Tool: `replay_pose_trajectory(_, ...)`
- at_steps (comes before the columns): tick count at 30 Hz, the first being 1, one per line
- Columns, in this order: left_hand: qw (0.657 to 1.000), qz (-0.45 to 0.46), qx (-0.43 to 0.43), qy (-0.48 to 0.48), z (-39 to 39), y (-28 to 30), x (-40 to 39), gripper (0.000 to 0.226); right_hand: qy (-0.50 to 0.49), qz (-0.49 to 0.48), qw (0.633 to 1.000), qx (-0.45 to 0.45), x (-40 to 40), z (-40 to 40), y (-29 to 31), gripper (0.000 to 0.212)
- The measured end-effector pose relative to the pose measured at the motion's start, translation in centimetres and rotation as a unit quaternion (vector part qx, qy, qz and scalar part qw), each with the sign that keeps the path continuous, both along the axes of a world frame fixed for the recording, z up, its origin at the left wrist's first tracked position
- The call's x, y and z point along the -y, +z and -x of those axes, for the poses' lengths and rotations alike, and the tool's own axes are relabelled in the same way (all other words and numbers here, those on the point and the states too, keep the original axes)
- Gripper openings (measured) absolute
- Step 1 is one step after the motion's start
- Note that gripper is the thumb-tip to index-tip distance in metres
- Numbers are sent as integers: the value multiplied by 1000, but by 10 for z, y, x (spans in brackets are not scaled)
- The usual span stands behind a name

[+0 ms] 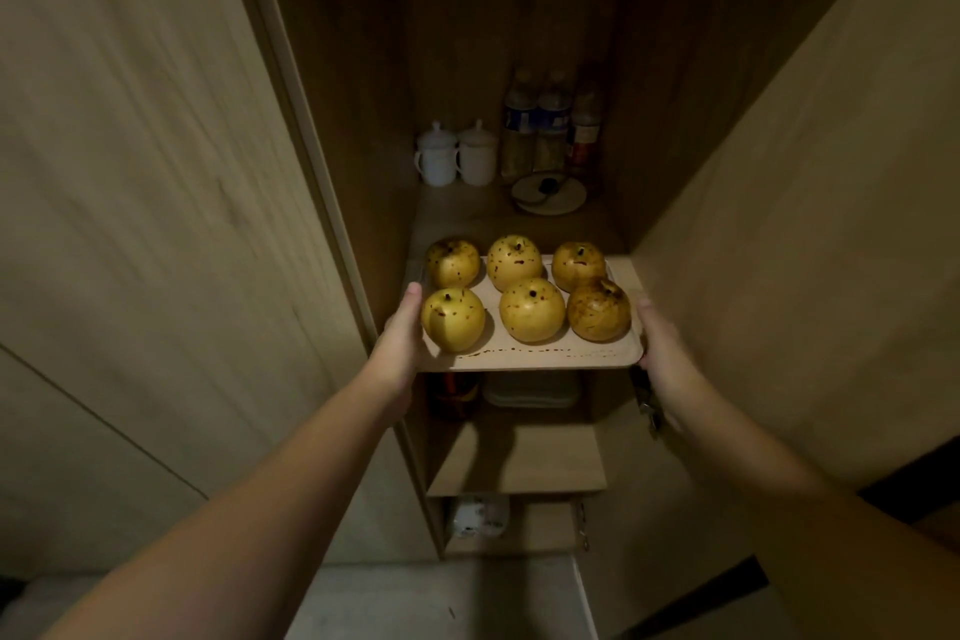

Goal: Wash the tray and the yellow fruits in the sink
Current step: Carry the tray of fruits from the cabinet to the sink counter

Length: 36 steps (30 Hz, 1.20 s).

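A pale beige tray [540, 356] carries several yellow fruits [532, 310] with dark red-brown specks, set in two rows. The tray's front rim also shows reddish stains. My left hand [402, 333] grips the tray's left edge, thumb lying on top beside the front-left fruit. My right hand [655, 335] grips the right edge, its fingers hidden underneath. The tray is level at the front of a cabinet shelf [462, 218]; whether it rests on the shelf or is lifted I cannot tell. No sink is in view.
The tall wooden cabinet stands open, its door [810, 203] swung out on the right. Behind the tray stand two white lidded mugs [457, 156], three bottles [550, 125] and a round lid [548, 192]. Lower shelves hold a dark jar [454, 395], stacked white dishes [532, 390] and a white object [478, 515].
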<state>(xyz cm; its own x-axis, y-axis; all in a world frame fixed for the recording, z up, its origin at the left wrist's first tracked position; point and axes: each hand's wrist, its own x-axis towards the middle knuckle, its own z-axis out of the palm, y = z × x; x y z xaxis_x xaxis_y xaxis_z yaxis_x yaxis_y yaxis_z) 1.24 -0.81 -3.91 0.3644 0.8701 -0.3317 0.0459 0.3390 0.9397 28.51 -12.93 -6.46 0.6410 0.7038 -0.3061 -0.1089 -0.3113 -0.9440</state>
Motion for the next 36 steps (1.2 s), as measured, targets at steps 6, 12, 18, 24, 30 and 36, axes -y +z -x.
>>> replay_pose_trajectory(6,998,59,25,9,16,-11,10,65,-24,21,998,-46,18,6,1,63)
replay_pose_trajectory(12,995,92,-25,17,27,-16,8,60,-9,25,995,-99,25,9,6,66)
replay_pose_trajectory(18,988,136,-74,-11,34,-18,9,83,23,99,991,-83,28,3,2,73)
replay_pose_trajectory(24,980,186,-60,-40,26,-17,12,93,53,148,983,-98,29,-8,-1,74)
replay_pose_trajectory(30,981,189,-7,-32,22,-19,12,92,72,112,961,-244,25,-12,2,86)
replay_pose_trajectory(36,976,212,4,-57,24,-16,10,96,86,121,953,-263,14,-16,5,85)
